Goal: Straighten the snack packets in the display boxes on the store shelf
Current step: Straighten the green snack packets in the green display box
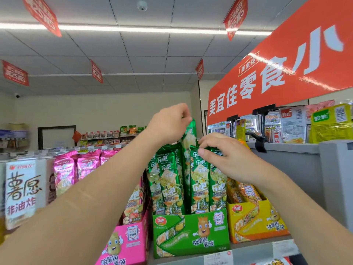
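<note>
Green box [191, 232] on shelf [248, 249], both my hands at its packets.
Left hand [170, 121] pinches the top of the raised packet [191, 131], held above the row at 12 o'clock of the box. Right hand [225, 155] pinches the top of the front packet [198, 188], upright in the box. Other green packets [168, 178] stand at 9 o'clock of it. Pink box [129, 240] at 9 o'clock of the green box, yellow box [256, 220] at 3 o'clock.

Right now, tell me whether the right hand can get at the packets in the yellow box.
Probably yes, once freed. The right hand pinches a green packet top right beside the yellow box; its orange packets stand uncovered just under that wrist, with nothing between.
</note>
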A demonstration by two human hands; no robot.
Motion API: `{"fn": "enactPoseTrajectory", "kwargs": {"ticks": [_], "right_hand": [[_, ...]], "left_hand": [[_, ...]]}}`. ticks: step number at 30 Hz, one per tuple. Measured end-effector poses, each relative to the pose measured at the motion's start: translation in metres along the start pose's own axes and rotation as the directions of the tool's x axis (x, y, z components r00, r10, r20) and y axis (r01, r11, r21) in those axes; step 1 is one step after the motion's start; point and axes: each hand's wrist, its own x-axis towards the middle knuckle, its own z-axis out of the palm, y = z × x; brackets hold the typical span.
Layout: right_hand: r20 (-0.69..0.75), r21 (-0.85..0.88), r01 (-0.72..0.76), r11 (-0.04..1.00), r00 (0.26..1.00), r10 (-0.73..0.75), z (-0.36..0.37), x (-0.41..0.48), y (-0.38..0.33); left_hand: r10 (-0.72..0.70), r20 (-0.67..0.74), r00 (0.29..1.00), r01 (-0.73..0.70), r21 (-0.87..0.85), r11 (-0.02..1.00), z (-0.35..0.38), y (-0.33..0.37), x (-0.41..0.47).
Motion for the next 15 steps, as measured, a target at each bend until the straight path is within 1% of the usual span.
{"fn": "enactPoseTrajectory", "kwargs": {"ticks": [1, 3, 5, 7, 9, 11, 15], "right_hand": [[-0.002, 0.020, -0.005, 1.000, 1.000, 0.005, 0.000, 0.000, 0.000], [-0.005, 0.042, -0.005, 0.999, 1.000, 0.005, 0.001, 0.001, 0.000], [-0.023, 0.056, 0.005, 0.998, 1.000, -0.003, 0.001, 0.000, -0.001], [-0.050, 0.074, 0.022, 0.997, 0.999, -0.018, 0.001, 0.000, -0.001], [-0.067, 0.069, 0.031, 0.997, 0.997, -0.027, 0.003, 0.000, -0.001], [-0.104, 0.076, 0.024, 0.997, 0.994, -0.016, 0.006, 0.000, -0.001], [-0.267, 0.136, 0.033, 0.990, 0.964, 0.004, 0.006, 0.007, -0.004]], "left_hand": [[0.007, -0.097, 0.995, -0.009, -0.023, 1.000, -0.004, 0.001, -0.002], [0.040, -0.292, 0.956, -0.061, -0.066, 0.996, -0.010, 0.003, -0.008], [0.092, -0.460, 0.883, -0.143, -0.078, 0.987, -0.016, 0.007, -0.014], [0.146, -0.595, 0.790, -0.227, -0.063, 0.972, -0.023, 0.010, -0.020], [0.184, -0.694, 0.696, -0.292, -0.040, 0.956, -0.032, 0.012, -0.025], [0.196, -0.762, 0.617, -0.343, -0.037, 0.938, -0.042, 0.014, -0.028], [0.245, -0.830, 0.502, -0.469, -0.023, 0.883, -0.055, 0.024, -0.039]]}}
